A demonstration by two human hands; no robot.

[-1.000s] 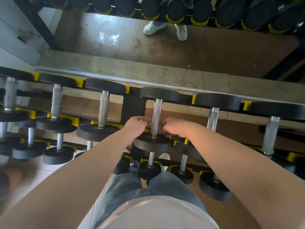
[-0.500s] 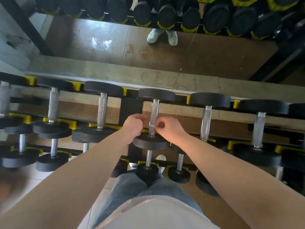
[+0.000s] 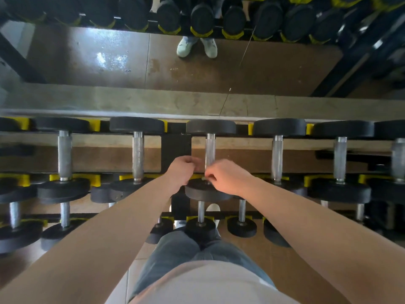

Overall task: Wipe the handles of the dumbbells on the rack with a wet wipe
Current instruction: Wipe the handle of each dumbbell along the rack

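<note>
The dumbbell rack [image 3: 176,150] is black with yellow cradles and carries a top row of black dumbbells with steel handles. My left hand [image 3: 183,170] and my right hand [image 3: 228,176] meet at the near end of the middle dumbbell's handle [image 3: 210,148], just above its near weight [image 3: 206,193]. Each hand has curled fingers pinching one side of a thin pale wet wipe [image 3: 209,167] that wraps around the handle. The fingers hide most of the wipe.
Neighbouring dumbbell handles [image 3: 138,156] [image 3: 277,156] stand close on both sides. A lower tier of smaller dumbbells [image 3: 200,224] sits near my knees. Behind the rack, a mirror [image 3: 109,58] reflects the floor, white shoes and more dumbbells.
Both hands stay at the near end of the same handle. The right hand has slipped slightly toward the near weight. The view has tilted a little.
</note>
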